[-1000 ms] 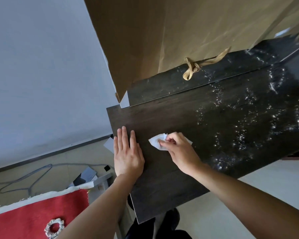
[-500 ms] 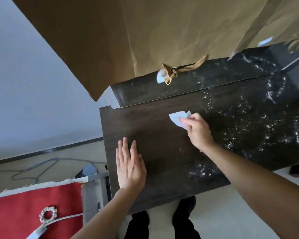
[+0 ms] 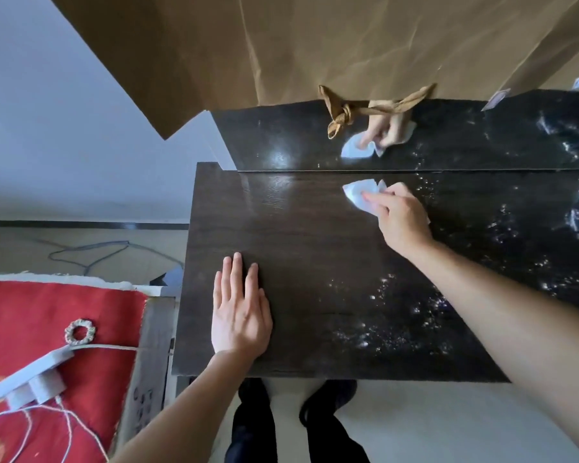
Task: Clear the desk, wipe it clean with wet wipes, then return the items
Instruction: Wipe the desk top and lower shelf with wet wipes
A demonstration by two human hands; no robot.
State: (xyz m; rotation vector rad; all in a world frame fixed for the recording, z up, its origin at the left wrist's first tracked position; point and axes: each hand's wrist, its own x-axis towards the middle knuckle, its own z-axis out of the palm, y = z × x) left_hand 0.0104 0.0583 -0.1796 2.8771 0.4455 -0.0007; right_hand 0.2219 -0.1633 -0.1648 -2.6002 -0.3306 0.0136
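Note:
A dark wooden desk fills the middle of the view. My left hand lies flat on its near left part, fingers straight. Far across the top, close to the back edge, my right hand presses a crumpled white wet wipe onto the wood, with fingers bent over it. A glossy dark back panel mirrors that hand and the wipe. White specks and wet streaks cover the desk's right half.
A brown curtain with a knotted tie hangs behind the desk. On the left lies a red cloth with a white power strip, cords and a small ring. A grey cable trails on the floor.
My right hand slid the wipe away from me and to the right, from beside the left hand up to the desk's back edge. The left hand stayed flat in place.

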